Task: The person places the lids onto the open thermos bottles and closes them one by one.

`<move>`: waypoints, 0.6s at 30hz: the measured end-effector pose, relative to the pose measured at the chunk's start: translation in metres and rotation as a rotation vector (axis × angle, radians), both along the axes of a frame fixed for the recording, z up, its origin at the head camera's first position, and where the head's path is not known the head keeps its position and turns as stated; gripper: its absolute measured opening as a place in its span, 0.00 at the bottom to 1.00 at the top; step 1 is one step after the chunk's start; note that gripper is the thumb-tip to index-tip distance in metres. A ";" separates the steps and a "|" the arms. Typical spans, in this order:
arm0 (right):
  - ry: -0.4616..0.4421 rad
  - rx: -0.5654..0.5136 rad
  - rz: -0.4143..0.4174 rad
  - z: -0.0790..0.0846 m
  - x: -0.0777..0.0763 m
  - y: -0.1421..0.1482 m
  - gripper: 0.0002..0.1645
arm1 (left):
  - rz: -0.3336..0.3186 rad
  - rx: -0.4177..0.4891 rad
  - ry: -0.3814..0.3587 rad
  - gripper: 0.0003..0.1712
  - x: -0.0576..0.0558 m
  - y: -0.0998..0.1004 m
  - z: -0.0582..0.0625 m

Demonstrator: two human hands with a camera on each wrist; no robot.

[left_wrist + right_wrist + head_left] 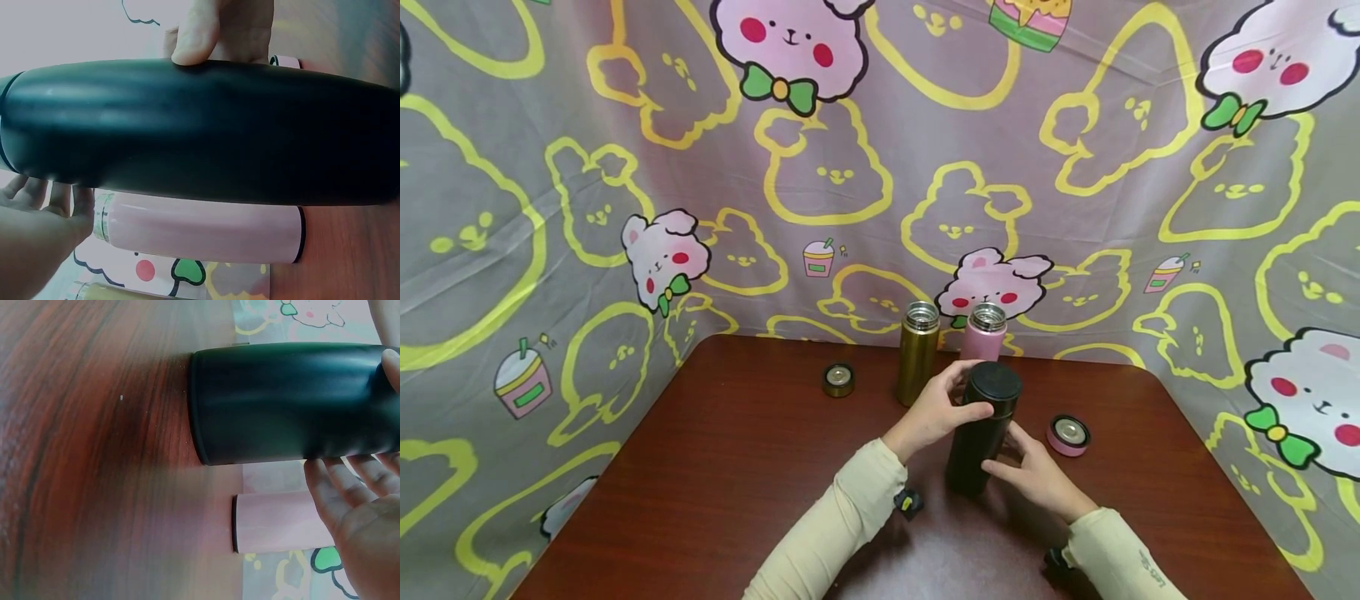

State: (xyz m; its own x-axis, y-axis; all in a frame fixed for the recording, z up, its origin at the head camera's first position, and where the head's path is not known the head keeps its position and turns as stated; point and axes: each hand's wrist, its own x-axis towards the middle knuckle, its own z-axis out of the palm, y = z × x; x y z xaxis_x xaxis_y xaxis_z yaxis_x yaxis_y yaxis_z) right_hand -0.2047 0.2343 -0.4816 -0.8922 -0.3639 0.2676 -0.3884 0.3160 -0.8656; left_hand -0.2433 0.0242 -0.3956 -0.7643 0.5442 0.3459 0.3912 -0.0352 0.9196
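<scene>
A black thermos bottle point(973, 454) stands upright before me with its black lid point(995, 381) on. My left hand point(934, 414) grips it near the top, its thumb across the front just below the lid. Lower down, my right hand point(1036, 473) holds the bottle's side between thumb and fingers. In the right wrist view the bottle's base point(197, 409) is close to the tabletop; whether it touches, I cannot tell. Behind it are a pink thermos bottle point(981, 343) and a gold one point(917, 358), both lidless with steel necks showing.
A gold lid point(838, 380) lies left of the gold bottle on the brown wooden table point(760, 467). To the right of the black bottle lies a pink lid point(1068, 435). Patterned cloth point(835, 192) hangs around the table's back and sides.
</scene>
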 end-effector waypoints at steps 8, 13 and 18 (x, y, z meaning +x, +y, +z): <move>0.001 0.012 -0.002 0.001 0.001 0.000 0.36 | -0.102 0.045 0.017 0.34 -0.002 -0.002 -0.005; 0.000 0.013 0.000 0.001 0.001 0.000 0.37 | -0.149 0.090 0.036 0.35 -0.002 -0.001 -0.007; -0.002 0.008 -0.008 0.002 0.002 -0.001 0.37 | -0.149 0.089 0.039 0.39 -0.001 -0.002 -0.007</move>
State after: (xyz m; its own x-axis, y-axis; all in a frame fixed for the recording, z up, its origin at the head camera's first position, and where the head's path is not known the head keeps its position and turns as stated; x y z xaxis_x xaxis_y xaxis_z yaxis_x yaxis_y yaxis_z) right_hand -0.2030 0.2332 -0.4795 -0.8956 -0.3583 0.2635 -0.3844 0.3257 -0.8638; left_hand -0.2447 0.0224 -0.4029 -0.6625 0.6162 0.4258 0.4110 -0.1762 0.8945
